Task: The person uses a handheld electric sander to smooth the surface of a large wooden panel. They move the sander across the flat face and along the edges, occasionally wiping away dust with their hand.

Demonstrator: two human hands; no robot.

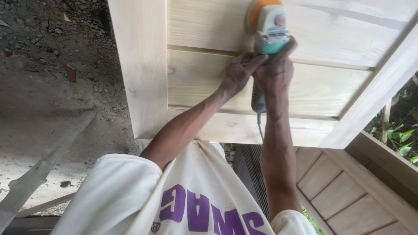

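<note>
- Right now both hands on 1 teal-and-grey handheld power sander w/ orange round pad (267, 24), pad pressed flat on upper panel of pale unfinished wooden door w/ horizontal panels (143, 65).
- Right hand (275, 72) wrapped tight round sander body, full grasp; dark cord hangs from tool's tail below wrist.
- Left hand (239, 72) fingers curled, pressing on sander's side next to right hand; looks like steadying grip, thumb side hidden so can't tell if fully closed round it.
- Sander sits at top centre of view, on top visible panel, just above groove between panels.
- Progress, judged: door wood looks bare, pale, fairly even; no clear border between sanded/unsanded, so can't tell what share is done. Pad on upper panel only; the 2 panels below it untouched at this moment.
- Counts: 1 sander, 2 hands, 1 door being worked w/ 3 panels visible, frame rail at left + angled rail at right.
- 1 more panelled wooden door (335, 187) lying lower right, same pale wood, no hand on it.
- Person wears cream T-shirt w/ purple print (130, 196).
- Grey gritty dirt ground (48, 87) at left, 1 weathered grey plank (39, 169) lying on it; green leaves (400, 139) at far right.
</note>
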